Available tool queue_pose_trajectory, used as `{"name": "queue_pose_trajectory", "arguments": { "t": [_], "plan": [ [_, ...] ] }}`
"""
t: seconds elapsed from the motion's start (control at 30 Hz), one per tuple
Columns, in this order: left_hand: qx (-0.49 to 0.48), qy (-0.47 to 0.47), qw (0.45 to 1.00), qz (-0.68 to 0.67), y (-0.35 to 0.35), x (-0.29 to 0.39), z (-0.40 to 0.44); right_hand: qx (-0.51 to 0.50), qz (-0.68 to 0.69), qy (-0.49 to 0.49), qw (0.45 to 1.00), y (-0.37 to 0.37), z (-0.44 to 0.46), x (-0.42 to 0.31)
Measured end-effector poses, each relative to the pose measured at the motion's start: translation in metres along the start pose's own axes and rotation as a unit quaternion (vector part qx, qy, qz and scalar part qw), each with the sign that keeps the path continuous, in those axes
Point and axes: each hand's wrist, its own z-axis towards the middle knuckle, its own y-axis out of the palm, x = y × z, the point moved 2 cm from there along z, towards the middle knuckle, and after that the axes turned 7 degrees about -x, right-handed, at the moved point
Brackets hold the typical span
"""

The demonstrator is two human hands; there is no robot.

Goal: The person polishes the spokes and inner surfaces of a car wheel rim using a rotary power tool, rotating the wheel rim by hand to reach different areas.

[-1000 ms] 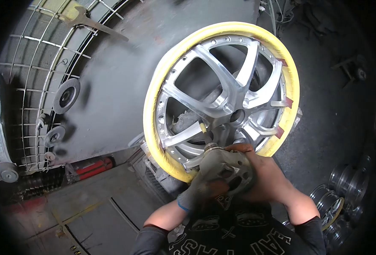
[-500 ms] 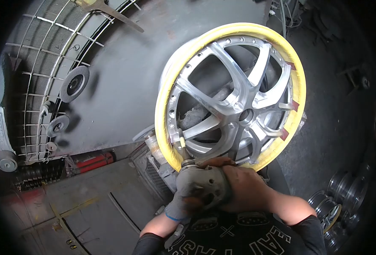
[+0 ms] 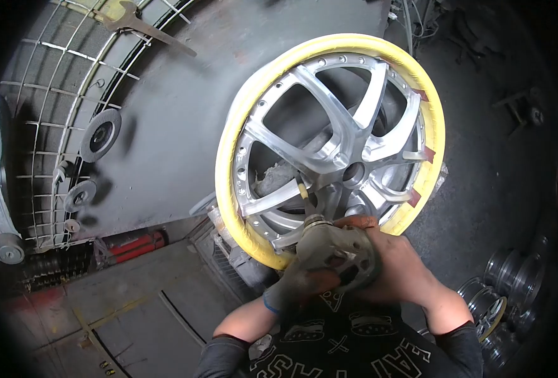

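A silver alloy wheel with a yellow-covered rim stands tilted in front of me. Dark red pieces of tape wrap a few spoke ends on its right side. My left hand, in a grey glove with a blue cuff, is closed around the body of a die grinder. From the right, my right hand grips the grinder's rear part. The yellowish tip of its bit is at the lower-left spoke; whether it touches the metal I cannot tell.
Left of the wheel, a white wire grid carries a flap disc, a smaller disc and a wrench. A red cylinder lies below the grey panel. More wheels are stacked at lower right.
Both hands have moved the grinder right, bringing its bit from the rim's lower-left edge inward to the spoke. In view, the wheel and grid have shifted slightly left.
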Motion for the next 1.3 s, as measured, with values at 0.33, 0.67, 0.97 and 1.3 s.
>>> {"name": "queue_pose_trajectory", "arguments": {
  "t": [0.33,0.67,0.97,1.3],
  "plan": [
    [-0.012,0.039,0.998,0.045,-0.001,0.026,-0.038,-0.091,-0.021,-0.039,0.995,0.047,0.015,-0.006],
    [-0.039,0.025,0.997,0.065,0.002,0.017,-0.014,-0.041,0.033,0.021,0.998,0.019,-0.002,-0.013],
    [-0.047,-0.023,0.998,0.017,0.002,-0.008,-0.013,0.009,0.018,0.013,1.000,0.006,-0.017,0.000],
    [0.038,-0.004,0.998,0.057,0.007,0.019,-0.050,-0.105,-0.040,-0.030,0.993,0.051,0.000,-0.016]
  ]
}}
